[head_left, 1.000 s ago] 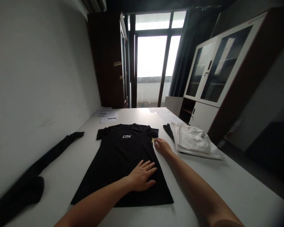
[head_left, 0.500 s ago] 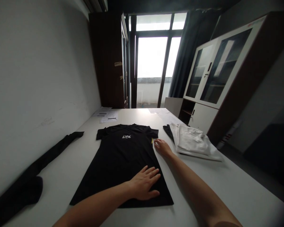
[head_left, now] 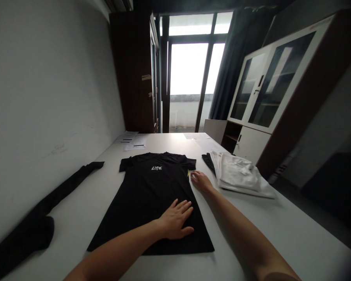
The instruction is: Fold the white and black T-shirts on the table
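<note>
A black T-shirt lies spread on the white table, its collar at the far end and a small white print across the upper part. My left hand rests flat on its lower right area, palm down with fingers spread. Beside the shirt's right edge, just below the sleeve, is my right hand. Its fingers are bent and drawn together next to a small yellow tag; whatever is between the fingertips is hidden.
Folded white clothes lie on the right with a dark garment under them. Black cloth stretches along the left wall. Papers lie at the table's far left. A cabinet stands beyond on the right.
My left hand has slid slightly up and to the left over the shirt. My right hand stays by the shirt's side edge.
</note>
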`<state>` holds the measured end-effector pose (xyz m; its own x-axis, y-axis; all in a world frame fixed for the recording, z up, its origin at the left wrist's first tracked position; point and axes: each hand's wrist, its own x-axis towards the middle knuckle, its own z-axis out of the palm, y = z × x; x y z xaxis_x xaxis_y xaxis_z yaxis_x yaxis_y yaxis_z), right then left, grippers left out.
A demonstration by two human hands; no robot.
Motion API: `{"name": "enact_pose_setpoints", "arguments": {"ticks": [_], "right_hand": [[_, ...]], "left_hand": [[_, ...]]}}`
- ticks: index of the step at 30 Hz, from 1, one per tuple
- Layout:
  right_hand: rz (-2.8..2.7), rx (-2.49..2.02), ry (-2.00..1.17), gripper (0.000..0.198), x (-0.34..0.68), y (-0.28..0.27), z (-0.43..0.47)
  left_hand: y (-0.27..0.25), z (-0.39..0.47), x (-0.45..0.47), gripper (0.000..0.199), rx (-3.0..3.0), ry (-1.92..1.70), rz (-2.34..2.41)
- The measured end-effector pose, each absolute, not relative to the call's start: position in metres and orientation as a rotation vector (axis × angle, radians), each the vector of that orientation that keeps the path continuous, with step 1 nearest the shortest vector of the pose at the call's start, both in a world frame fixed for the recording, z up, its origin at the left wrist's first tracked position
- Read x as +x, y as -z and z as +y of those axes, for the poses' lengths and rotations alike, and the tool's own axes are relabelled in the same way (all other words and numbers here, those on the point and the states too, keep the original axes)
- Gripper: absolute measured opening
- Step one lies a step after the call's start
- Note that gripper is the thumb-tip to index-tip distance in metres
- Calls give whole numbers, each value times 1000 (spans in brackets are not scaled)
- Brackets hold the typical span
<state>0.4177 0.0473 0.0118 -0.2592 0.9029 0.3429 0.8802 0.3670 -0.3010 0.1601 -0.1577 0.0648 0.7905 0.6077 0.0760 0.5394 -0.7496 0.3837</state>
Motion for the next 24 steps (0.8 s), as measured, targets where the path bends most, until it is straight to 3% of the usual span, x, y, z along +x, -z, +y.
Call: {"name": "enact_pose_setpoints", "arguments": {"ticks": [13,21,24], "right_hand": [[-2186,-1599,-83,29,416,-18,44],[-2187,-1586,-76,29,415,-16,42],[-2187,-1578,-70,27,415,-15,43]], "left_hand": [[-62,-155,160,77,2658,-314,774],[-45,-109,130,77,2563,-237,1318],[-44,-107,129,78,2581,-209,1288]]}}
